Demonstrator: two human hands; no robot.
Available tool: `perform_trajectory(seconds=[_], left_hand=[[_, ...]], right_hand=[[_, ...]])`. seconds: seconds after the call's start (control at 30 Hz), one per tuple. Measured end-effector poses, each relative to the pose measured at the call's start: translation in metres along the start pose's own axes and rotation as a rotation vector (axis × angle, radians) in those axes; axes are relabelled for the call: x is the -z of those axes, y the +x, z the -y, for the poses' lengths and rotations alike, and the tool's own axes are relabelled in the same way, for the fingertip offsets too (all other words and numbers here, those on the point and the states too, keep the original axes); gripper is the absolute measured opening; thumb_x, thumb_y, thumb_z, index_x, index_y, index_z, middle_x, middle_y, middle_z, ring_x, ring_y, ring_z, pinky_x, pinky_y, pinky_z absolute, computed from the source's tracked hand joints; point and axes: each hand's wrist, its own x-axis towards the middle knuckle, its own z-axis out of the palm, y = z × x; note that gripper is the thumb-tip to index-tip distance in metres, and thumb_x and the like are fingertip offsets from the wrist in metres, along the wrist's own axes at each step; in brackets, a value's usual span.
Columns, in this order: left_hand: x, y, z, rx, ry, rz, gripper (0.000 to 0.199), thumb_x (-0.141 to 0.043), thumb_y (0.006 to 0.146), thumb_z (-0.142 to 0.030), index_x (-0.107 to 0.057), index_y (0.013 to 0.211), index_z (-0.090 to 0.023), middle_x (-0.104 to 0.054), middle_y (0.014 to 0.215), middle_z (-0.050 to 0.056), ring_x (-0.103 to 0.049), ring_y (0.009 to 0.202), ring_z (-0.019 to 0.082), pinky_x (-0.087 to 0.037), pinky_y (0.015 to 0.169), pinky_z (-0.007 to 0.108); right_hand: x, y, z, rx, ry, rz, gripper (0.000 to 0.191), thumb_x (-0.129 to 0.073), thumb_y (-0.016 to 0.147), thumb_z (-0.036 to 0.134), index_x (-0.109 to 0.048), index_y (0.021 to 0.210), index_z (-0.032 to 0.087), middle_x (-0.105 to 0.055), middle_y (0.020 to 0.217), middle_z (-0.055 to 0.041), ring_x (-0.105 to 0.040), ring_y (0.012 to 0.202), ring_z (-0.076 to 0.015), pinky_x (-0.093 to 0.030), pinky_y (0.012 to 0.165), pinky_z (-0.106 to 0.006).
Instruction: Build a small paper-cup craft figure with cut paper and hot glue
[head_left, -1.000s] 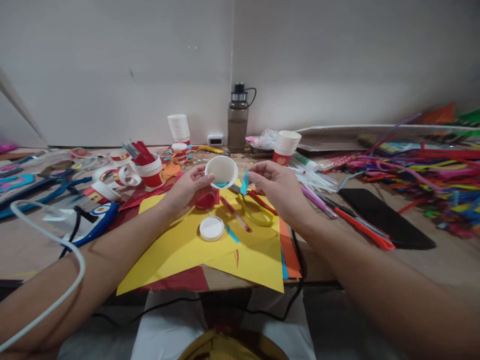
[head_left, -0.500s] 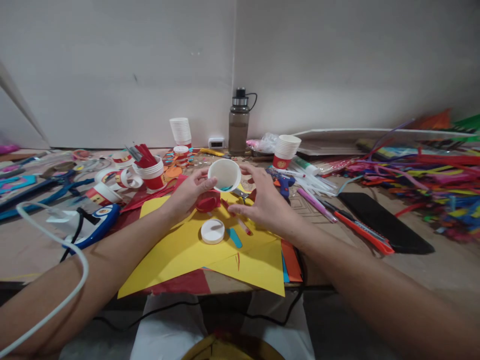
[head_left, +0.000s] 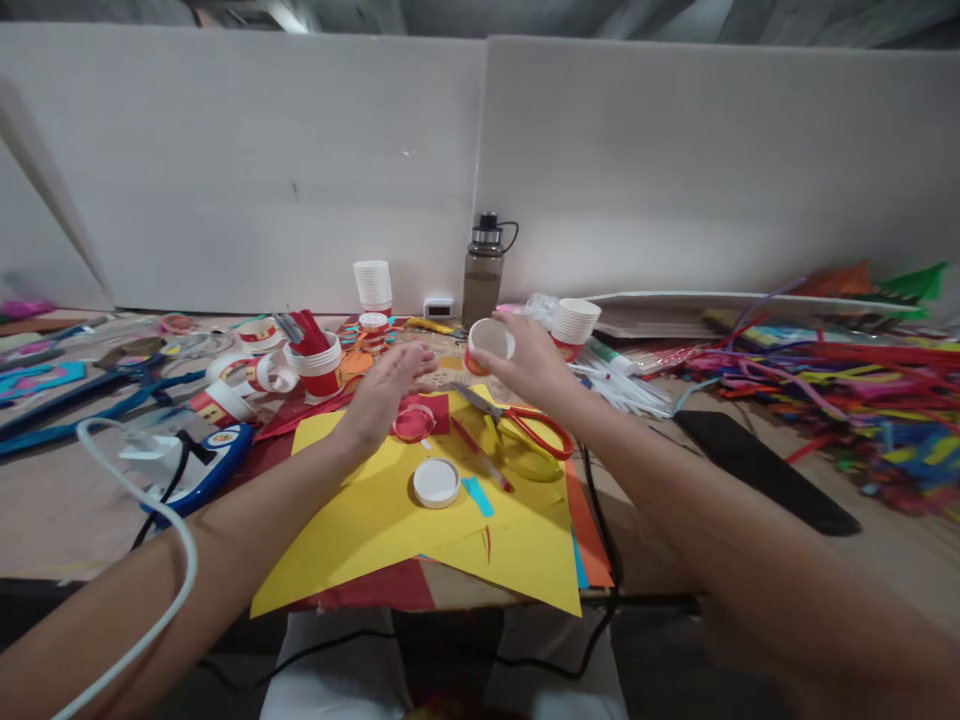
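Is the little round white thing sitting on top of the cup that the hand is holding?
No, the round white thing lies on the yellow paper, away from the cup in the right hand.

No readable lettering or numbers
Marks on the red-banded cups (head_left: 321,383) and the round sticker on the blue-and-white object (head_left: 234,462) are too small to read; the small white device's (head_left: 439,307) dark display shows no legible digits.
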Motion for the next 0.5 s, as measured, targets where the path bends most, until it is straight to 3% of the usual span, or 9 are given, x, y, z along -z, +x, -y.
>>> perform_trajectory(seconds=[0.17, 0.37, 0.5], left_hand=[[0.010, 0.011, -0.009, -0.196, -0.057, -0.188, 0.032, -0.064, 0.081, -0.045, -0.065, 0.091, -0.016, -0.066, 0.089, 0.007, -0.064, 0.081, 0.015, -0.049, 0.065, 0.025], [0.019, 0.015, -0.020, -0.312, -0.136, -0.391, 0.017, -0.068, 0.078, -0.034, -0.064, 0.080, -0.017, -0.063, 0.074, 0.001, -0.058, 0.064, 0.009, -0.042, 0.055, 0.020], [0.022, 0.016, -0.027, -0.365, -0.164, -0.448, 0.012, -0.065, 0.079, -0.031, -0.064, 0.077, -0.019, -0.063, 0.073, 0.000, -0.057, 0.063, 0.008, -0.042, 0.056, 0.020]], right_hand=[[-0.017, 0.050, -0.023, -0.299, -0.271, 0.196, 0.064, -0.056, 0.084, 0.050, -0.050, 0.135, 0.013, -0.059, 0.128, -0.0195, -0.054, 0.120, -0.0326, -0.043, 0.096, -0.044], [-0.044, 0.083, -0.036, -0.393, -0.333, 0.242, 0.062, -0.058, 0.082, 0.049, -0.055, 0.132, 0.013, -0.062, 0.124, -0.0225, -0.057, 0.117, -0.0368, -0.043, 0.091, -0.047], [-0.053, 0.095, -0.043, -0.425, -0.347, 0.265, 0.064, -0.055, 0.082, 0.052, -0.055, 0.133, 0.014, -0.062, 0.123, -0.0219, -0.056, 0.117, -0.0356, -0.042, 0.092, -0.047]])
